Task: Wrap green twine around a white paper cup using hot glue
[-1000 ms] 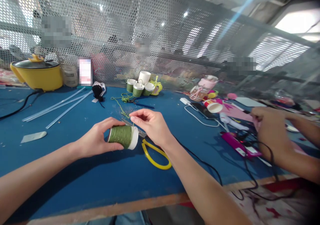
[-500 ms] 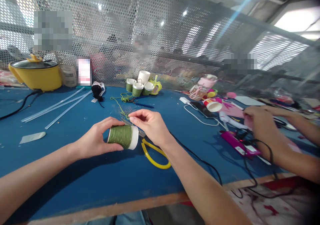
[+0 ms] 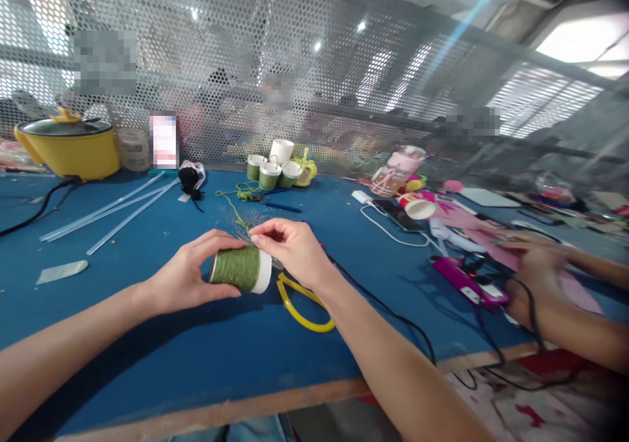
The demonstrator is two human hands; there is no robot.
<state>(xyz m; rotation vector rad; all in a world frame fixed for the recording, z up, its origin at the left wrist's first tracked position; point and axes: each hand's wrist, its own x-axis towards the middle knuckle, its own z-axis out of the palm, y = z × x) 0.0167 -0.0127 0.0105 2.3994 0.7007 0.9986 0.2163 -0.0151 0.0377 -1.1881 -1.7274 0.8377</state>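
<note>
My left hand (image 3: 184,275) is wrapped round a white-rimmed cup (image 3: 238,268) wound with green yarn, tilted onto its side above the table. At the cup's upper edge near the rim, my right hand (image 3: 289,249) pinches thumb and fingertips together; a thin green strand seems to be between them. Under and beside the cup lies a yellow-handled tool (image 3: 307,308), probably scissors, its metal part mostly hidden. Loose light-green yarn (image 3: 228,200) trails over the table behind my hands, close to blue-handled pliers (image 3: 280,204).
Several small cups (image 3: 269,175), some yarn-wrapped, stand by the mesh partition (image 3: 324,108). A yellow pot (image 3: 69,147) and glue sticks (image 3: 113,206) are left. Right are a phone (image 3: 396,215), a purple power strip (image 3: 466,281), cables and another person's hands (image 3: 535,268).
My right fingertips have moved slightly left and down, closer to the cup's wrapped side. My left hand keeps its grip. The other person's hands have moved right and lower over pink material.
</note>
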